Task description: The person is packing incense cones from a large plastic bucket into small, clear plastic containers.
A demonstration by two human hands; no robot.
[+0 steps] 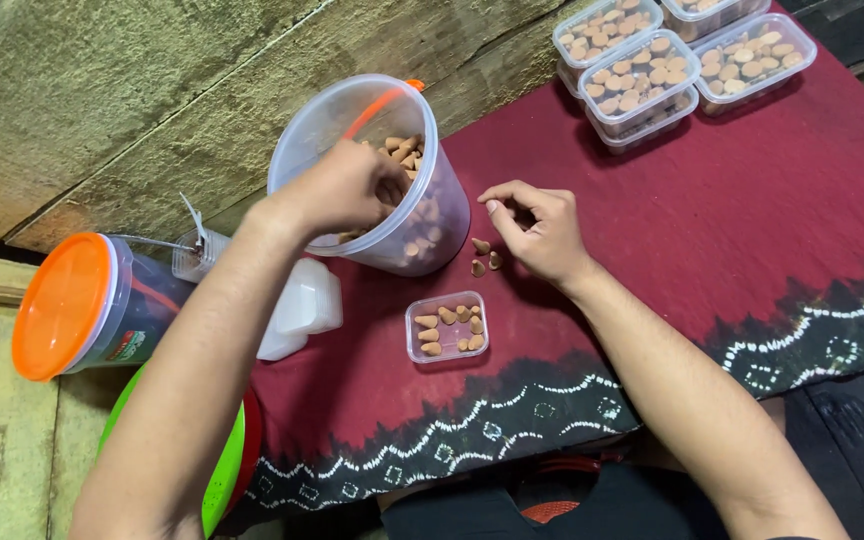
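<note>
Left hand (347,190) reaches into the mouth of a clear plastic bucket (377,175) tipped on its side, fingers curled down among the tan cone-shaped pieces (407,155) inside; cannot tell whether it grips any, fingertips hidden by the rim. Bucket has an orange handle (380,103) and lies on a dark red cloth (732,210) with white dotted border pattern along the near edge, spread over the tabletop. Right hand (542,230) rests on the cloth just right of the bucket, fingers bent inward and loosely together, thumb near forefinger, nothing clearly clamped. Three loose cones (484,256) lie on the cloth just beside that hand, between it and the bucket. Near them, closer to the person, a small clear rectangular box (446,327) sits open and partly filled with the same cones. Far right corner: stack of filled clear boxes (672,60), well apart from the hands. Left of the cloth: second bucket with orange lid (62,305) on its side, a stack of white empty boxes (302,305), and a green round lid (227,470) at the lower left.
</note>
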